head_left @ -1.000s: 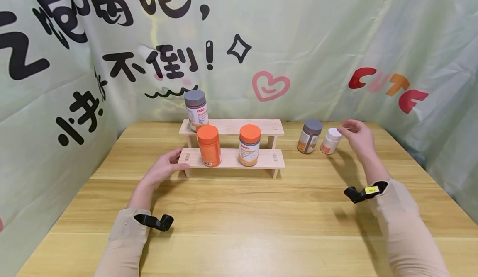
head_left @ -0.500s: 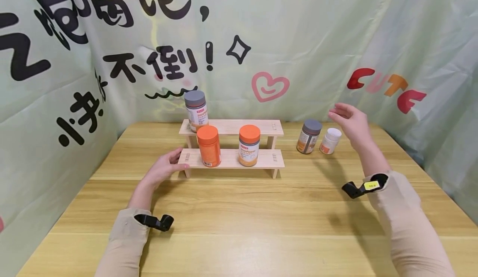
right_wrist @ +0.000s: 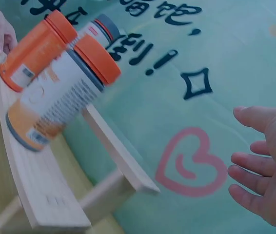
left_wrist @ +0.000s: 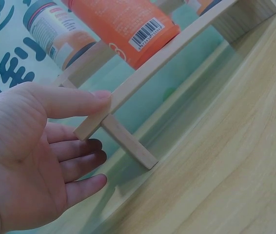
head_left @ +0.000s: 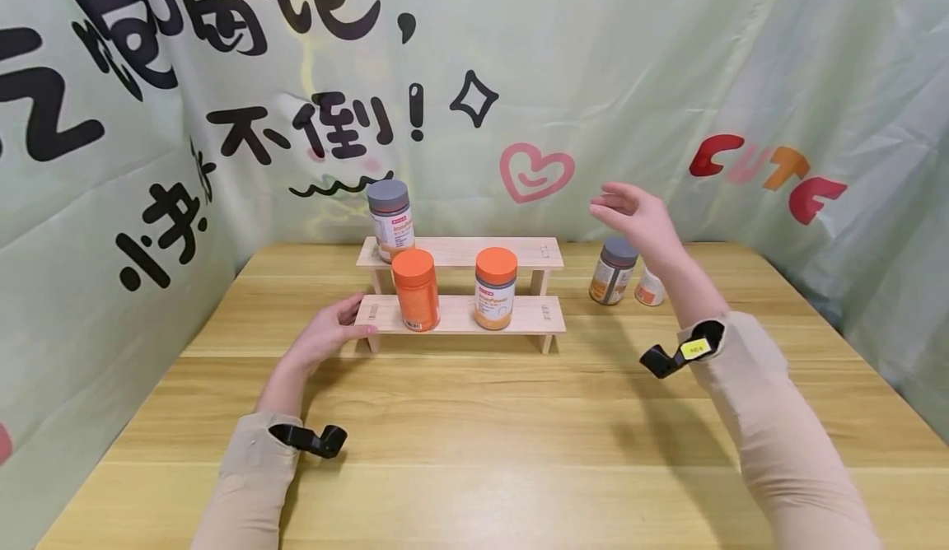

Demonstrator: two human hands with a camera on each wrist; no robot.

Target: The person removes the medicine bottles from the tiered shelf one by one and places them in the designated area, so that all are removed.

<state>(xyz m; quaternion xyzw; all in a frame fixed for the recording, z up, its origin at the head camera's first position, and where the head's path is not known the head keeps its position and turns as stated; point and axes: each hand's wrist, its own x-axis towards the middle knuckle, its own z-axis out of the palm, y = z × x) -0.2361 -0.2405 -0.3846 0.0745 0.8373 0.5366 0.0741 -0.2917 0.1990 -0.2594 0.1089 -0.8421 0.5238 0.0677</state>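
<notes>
A two-step wooden display stand [head_left: 456,313] stands on the table. My left hand [head_left: 326,334] holds the left end of its lower step, the thumb [left_wrist: 96,100] on the board's edge and the fingers by its end. On that step are an orange pill bottle [head_left: 417,299] and a white-labelled pill bottle with an orange lid [head_left: 495,263]. Another pill bottle with a grey lid [head_left: 390,219] sits at the left of the upper step. My right hand [head_left: 639,219], holding nothing, is raised with loosely bent fingers; in the right wrist view it appears right of the stand.
Right of the stand, a grey-lidded pill bottle [head_left: 612,274] and a small white bottle [head_left: 650,288] stand on the wooden table [head_left: 474,435]. My right hand and forearm partly cover both in the head view. A printed curtain [head_left: 630,81] hangs behind and along the sides.
My right hand has lifted away from beside the small white bottle and moved left, over the two bottles on the table. The left hand and the bottles have stayed put.
</notes>
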